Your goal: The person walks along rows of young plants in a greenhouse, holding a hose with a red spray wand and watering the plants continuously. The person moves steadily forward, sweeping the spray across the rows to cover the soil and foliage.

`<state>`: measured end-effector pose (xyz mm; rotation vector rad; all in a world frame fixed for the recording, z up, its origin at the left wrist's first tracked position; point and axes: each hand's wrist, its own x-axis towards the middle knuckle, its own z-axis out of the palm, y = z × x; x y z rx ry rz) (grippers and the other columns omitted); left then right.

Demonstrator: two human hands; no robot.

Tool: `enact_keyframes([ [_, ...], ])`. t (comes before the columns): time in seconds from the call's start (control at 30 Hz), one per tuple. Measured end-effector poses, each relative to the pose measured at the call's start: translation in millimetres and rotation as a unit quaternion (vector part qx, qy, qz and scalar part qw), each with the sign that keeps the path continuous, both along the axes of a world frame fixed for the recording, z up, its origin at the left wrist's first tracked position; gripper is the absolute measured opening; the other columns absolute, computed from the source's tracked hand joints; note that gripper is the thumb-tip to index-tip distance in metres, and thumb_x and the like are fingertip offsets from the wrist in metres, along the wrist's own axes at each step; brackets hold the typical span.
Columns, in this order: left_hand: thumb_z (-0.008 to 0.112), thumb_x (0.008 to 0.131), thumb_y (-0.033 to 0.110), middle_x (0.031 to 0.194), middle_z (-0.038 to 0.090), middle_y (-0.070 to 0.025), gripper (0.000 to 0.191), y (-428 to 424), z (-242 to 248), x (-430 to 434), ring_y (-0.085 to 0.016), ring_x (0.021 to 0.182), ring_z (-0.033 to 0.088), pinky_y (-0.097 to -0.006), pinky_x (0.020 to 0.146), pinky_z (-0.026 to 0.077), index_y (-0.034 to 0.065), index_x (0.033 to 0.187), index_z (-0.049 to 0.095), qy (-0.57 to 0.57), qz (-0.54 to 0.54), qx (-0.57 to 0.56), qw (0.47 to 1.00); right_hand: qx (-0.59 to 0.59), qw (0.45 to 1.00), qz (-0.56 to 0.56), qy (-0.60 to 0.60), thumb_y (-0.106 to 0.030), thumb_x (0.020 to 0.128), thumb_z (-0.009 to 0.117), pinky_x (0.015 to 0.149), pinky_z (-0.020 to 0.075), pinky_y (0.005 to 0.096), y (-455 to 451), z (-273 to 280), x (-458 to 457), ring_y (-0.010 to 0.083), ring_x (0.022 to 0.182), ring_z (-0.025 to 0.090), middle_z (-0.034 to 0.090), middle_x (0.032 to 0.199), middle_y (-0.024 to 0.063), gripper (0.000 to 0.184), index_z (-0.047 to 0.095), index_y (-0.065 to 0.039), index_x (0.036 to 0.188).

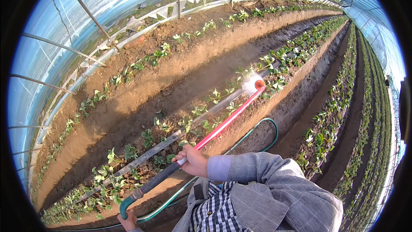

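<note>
My right hand (193,161) is closed around the lower part of a red watering wand (225,124). The wand slants up over a raised bed (238,132) of young leafy plants (198,111). Its round orange-red spray head (259,84) throws a white burst of water (250,85) to the left, over the plants. A dark grip sleeve (159,177) joins the wand to a green hose (126,204) through a metal clamp (137,194). At the lower left, my left hand (128,220) holds the bent hose; part of the hand is cut off by the frame.
Dark irrigation tubing (145,158) runs along the bed among the plants. The green hose loops (275,132) in the right furrow. Another planted ridge (193,51) lies left, by metal greenhouse poles (179,0) and plastic film (42,67). More planted rows (341,103) stretch away right.
</note>
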<state>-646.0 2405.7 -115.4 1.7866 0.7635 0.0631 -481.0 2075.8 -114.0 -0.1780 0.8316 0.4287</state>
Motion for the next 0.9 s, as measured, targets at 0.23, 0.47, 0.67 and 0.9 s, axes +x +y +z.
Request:
enact_keyframes([
  [0.23, 0.061, 0.070, 0.004, 0.041, 0.034, 0.0006, 0.030, -52.0, -27.2, -18.5, -0.008, 0.030, 0.033, -0.0232, 0.030, 0.027, 0.0091, 0.054, 0.036, 0.031, -0.030, -0.084, 0.996, -0.106, 0.990, 0.046, -0.078, -0.011, 0.083, 0.037, 0.051, 0.0398, 0.0384, -2.1, 6.4, 62.3, 0.0124, 0.044, 0.028, 0.027, 0.053, -0.0013, 0.015, 0.031, -0.013, 0.070],
  [0.47, 0.063, 0.072, 0.006, 0.041, 0.035, -0.0012, 0.031, -76.2, -23.9, -33.4, -0.011, 0.031, 0.034, -0.0253, 0.032, 0.028, 0.0081, 0.058, 0.035, 0.038, -0.078, -0.086, 0.992, -0.144, 0.975, 0.133, -0.108, -0.013, 0.084, 0.039, 0.042, 0.0351, 0.0337, 26.9, 28.6, 110.0, 0.0103, 0.041, 0.024, 0.026, 0.054, -0.0008, 0.014, 0.031, -0.010, 0.072],
  [0.67, 0.059, 0.075, 0.006, 0.038, 0.035, -0.0036, 0.028, -80.3, -13.3, -58.7, -0.012, 0.029, 0.034, -0.0260, 0.030, 0.028, 0.0072, 0.058, 0.036, 0.023, -0.003, -0.185, 0.982, -0.110, 0.969, 0.190, -0.114, -0.011, 0.080, 0.038, 0.040, 0.0364, 0.0340, 71.5, 32.0, 113.7, 0.0101, 0.037, 0.029, 0.032, 0.053, 0.0009, 0.007, 0.036, -0.010, 0.074],
  [0.9, 0.057, 0.075, 0.005, 0.040, 0.041, -0.0054, 0.036, -96.7, -0.7, -91.2, -0.011, 0.032, 0.037, -0.0242, 0.033, 0.027, 0.0049, 0.045, 0.037, 0.025, -0.039, -0.235, 0.971, -0.045, 0.937, 0.308, -0.159, -0.014, 0.083, 0.039, 0.045, 0.0347, 0.0310, 105.8, 30.3, 106.1, 0.0072, 0.039, 0.025, 0.026, 0.051, -0.0051, 0.018, 0.033, -0.014, 0.067],
])
